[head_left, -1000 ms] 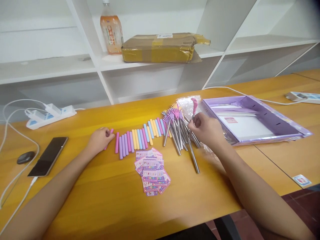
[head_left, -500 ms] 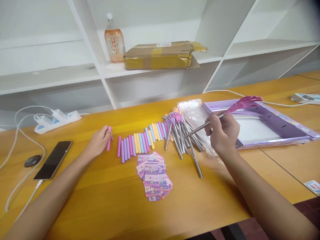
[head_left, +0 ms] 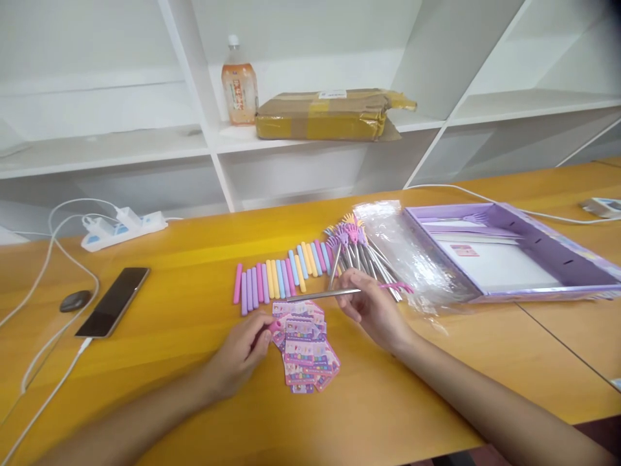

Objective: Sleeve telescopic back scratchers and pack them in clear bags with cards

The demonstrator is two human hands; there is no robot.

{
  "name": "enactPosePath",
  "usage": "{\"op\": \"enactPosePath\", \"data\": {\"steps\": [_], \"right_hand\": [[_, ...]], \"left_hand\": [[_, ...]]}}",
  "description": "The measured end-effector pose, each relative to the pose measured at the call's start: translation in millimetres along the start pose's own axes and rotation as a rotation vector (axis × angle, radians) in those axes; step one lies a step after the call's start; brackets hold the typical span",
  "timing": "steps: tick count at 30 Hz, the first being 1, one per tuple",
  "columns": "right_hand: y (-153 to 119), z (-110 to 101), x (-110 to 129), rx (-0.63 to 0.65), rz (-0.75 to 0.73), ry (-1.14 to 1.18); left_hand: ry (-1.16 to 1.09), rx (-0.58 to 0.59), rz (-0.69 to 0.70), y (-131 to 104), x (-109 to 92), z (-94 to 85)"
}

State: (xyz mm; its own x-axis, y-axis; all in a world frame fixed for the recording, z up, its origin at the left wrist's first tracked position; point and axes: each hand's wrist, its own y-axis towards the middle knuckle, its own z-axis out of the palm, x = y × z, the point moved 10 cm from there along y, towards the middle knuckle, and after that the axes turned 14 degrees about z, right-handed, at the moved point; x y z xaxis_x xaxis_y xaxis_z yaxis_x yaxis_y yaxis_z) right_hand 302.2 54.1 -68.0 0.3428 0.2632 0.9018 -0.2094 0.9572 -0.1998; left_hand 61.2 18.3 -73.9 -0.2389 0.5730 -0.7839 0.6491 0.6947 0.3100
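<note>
My right hand [head_left: 371, 310] is closed around a back scratcher [head_left: 325, 294], its metal rod pointing left and its pink claw head showing past the fingers on the right. Between the fingertips of my left hand [head_left: 242, 356] is a pink tube [head_left: 275, 326], mostly hidden, at the left edge of a pile of printed cards [head_left: 305, 353]. The end of the rod lies a little above that tube, apart from it. Behind, a row of pink, purple, yellow and blue tubes [head_left: 272, 279] leads to a heap of metal-rod back scratchers [head_left: 356, 246] with coloured claw heads.
Clear plastic bags [head_left: 407, 252] lie beside the heap. To the right stands an open purple box [head_left: 543, 294] holding a purple claw piece and a small card. A phone [head_left: 114, 302], mouse [head_left: 75, 301] and power strip [head_left: 123, 230] with cables are at the left.
My right hand has moved left and down with the back scratcher, turning its rod end leftward. My left hand has brought the pink tube right and toward me, to the cards.
</note>
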Motion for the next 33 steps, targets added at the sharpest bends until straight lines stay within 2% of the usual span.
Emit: {"op": "enactPosePath", "data": {"steps": [3, 6, 11, 20, 28, 33], "right_hand": [[-6.0, -1.4, -0.7, 0.017, -0.008, -0.038], [-11.2, 3.4, -3.5, 0.055, -0.001, -0.099], [-11.4, 11.3, -11.5, 0.115, 0.012, -0.102], [-7.9, 9.7, -15.2, 0.129, 0.010, -0.123], [-17.2, 14.4, -19.7, 0.233, -0.013, -0.224], [-23.5, 26.6, -17.5, 0.318, 0.001, -0.304]], "left_hand": [[-0.140, -0.058, -0.047, -0.3, 11.3, -1.3], [-0.213, -0.045, -0.044, 2.4, 10.7, 1.5], [-0.129, 0.016, -0.030, 2.8, 9.6, 2.1], [-0.038, 0.073, 0.054, 6.8, 2.8, 5.2], [-0.027, 0.139, -0.049, -4.1, 14.6, 11.7], [-0.016, 0.129, -0.028, -4.3, 15.1, 9.8]]}}
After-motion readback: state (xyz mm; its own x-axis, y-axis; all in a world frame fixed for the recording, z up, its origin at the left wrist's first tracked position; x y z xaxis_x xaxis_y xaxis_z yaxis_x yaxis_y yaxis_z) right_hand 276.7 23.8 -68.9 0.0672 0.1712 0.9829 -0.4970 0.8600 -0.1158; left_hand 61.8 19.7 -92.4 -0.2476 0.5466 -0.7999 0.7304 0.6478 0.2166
